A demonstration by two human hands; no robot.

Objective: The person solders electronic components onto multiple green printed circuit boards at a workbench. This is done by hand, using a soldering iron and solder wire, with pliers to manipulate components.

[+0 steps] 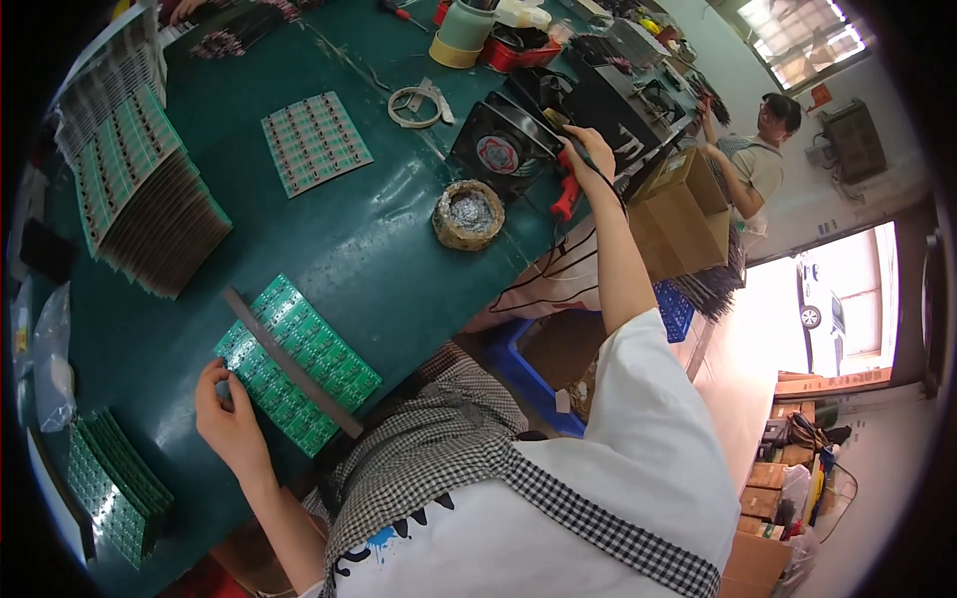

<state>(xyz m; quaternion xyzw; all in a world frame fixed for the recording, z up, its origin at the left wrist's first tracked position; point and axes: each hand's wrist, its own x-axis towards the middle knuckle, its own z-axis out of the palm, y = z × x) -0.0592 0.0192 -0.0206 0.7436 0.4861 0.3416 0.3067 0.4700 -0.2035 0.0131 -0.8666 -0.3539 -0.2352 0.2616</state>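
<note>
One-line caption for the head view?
Left hand steadies green circuit-board panel; right hand grips red-handled soldering iron.

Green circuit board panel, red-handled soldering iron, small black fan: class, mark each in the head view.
green circuit board panel (319, 344): head view, bare right half of its face.
red-handled soldering iron (565, 196): head view, red handle below the hand.
small black fan (496, 151): head view, centre hub.

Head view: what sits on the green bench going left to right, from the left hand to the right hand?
Left hand → green circuit-board panel under a grey bar → round tin of silvery wool → black square fan → right hand on a red-handled tool.
</note>
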